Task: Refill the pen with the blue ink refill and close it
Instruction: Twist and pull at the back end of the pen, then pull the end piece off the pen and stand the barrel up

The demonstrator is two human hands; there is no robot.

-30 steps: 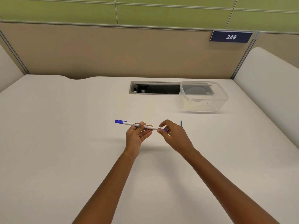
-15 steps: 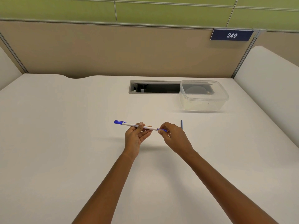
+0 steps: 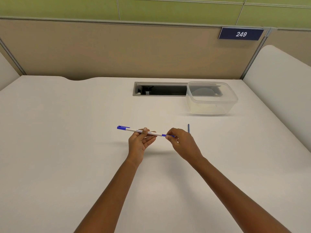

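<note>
White desk (image 3: 67,148), clear container (image 3: 212,105) at the far right.

Left hand (image 3: 139,143), nearer than the container and to its left: palm up, thumb and curled fingers gripping the white barrel of the pen (image 3: 156,134). The pen is held level above the desk.

Right hand (image 3: 183,145), just nearer than the container: fingertips pinching the blue end piece (image 3: 164,135).

Blue refill (image 3: 188,128) lies on the desk between container and right hand, not yet in the pen.

Step, as I read it — opening the barrel at the blue end. To do it well:
- keep the left grip firm and motionless
- turn or draw with the right fingertips only, along the pen's axis
- keep the small piece pinched so it doesn't drop — the refill is close by for the next move
</note>
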